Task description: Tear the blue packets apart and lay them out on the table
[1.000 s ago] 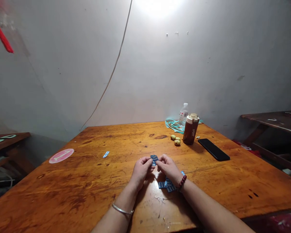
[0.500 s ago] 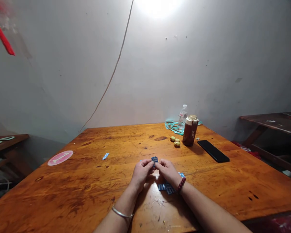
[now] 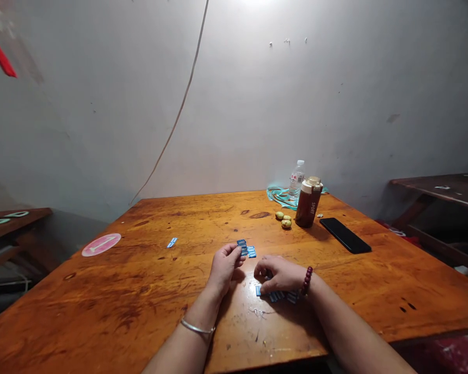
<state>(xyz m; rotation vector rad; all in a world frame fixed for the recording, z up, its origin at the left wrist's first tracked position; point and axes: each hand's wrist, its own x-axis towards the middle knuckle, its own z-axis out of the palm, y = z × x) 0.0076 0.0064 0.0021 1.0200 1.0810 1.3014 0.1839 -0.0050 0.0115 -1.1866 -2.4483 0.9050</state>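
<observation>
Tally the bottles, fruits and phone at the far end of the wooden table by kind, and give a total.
Plastic water bottle: 1
Brown SPORT flask: 1
Small yellowish fruits: 3
Black smartphone: 1
Total: 6
</observation>
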